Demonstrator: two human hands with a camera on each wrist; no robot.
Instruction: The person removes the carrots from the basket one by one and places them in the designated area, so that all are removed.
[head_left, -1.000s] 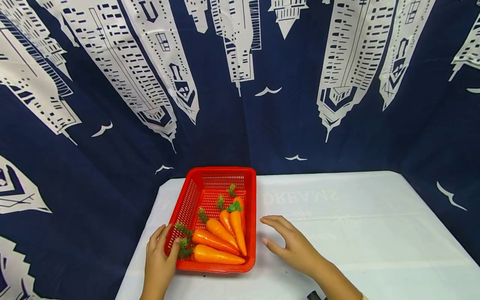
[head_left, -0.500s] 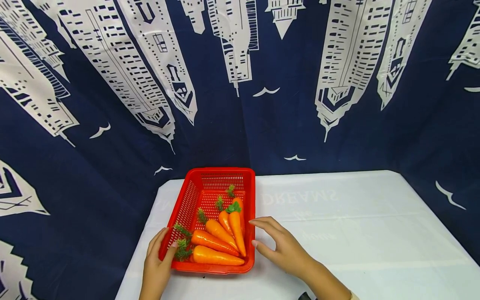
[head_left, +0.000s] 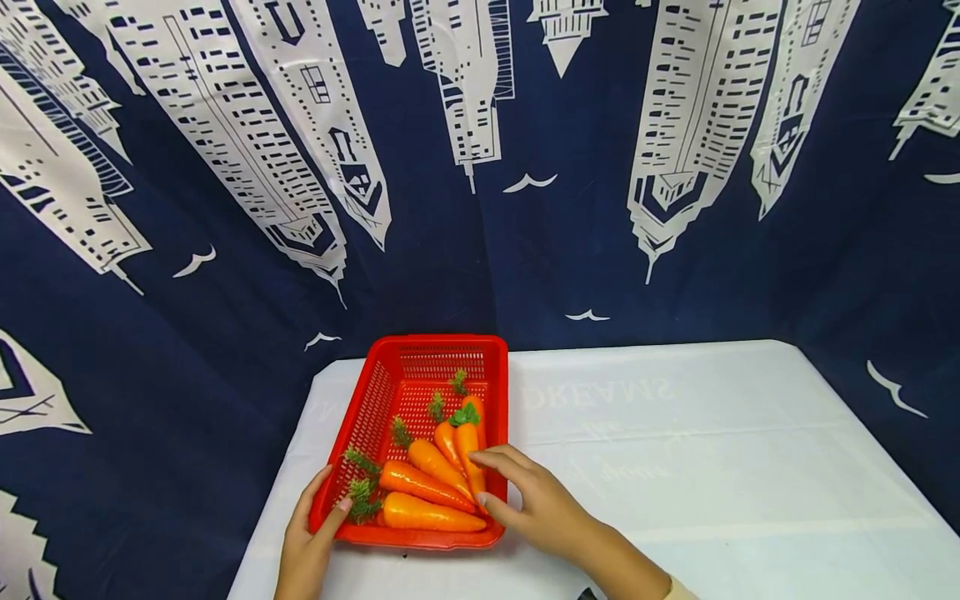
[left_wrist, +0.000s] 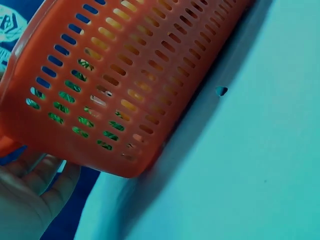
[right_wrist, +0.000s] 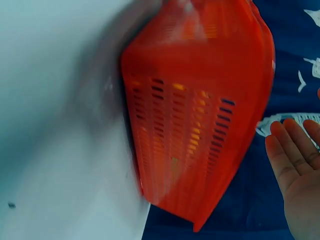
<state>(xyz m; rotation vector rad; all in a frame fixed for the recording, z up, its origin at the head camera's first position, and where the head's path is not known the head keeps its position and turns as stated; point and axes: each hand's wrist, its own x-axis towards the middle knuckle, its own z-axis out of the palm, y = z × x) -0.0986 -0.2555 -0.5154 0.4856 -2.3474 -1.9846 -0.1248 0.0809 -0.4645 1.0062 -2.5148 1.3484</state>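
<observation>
A red plastic basket (head_left: 501, 400) with slotted walls stands on the white table and holds several orange carrots with green tops. The front carrot (head_left: 431, 512) lies nearly crosswise. My left hand (head_left: 302, 546) grips the basket's front left corner, thumb over the rim and fingers outside. In the left wrist view, the fingers of the left hand (left_wrist: 37, 185) sit against the basket's outer wall (left_wrist: 105, 130). My right hand (head_left: 543, 508) reaches over the right rim, fingertips above a slim carrot (head_left: 468, 442); contact cannot be told. In the right wrist view, the right hand (right_wrist: 302, 170) has its fingers extended.
The white table (head_left: 675, 467) stretches to the right of the basket. Behind it hangs a dark blue cloth (head_left: 555, 250) printed with white buildings and birds. A small black object (head_left: 587, 594) shows under the right wrist.
My right hand has moved left, from beside the basket to over its right rim and the carrots. My left hand has shifted slightly toward the front along the basket's corner.
</observation>
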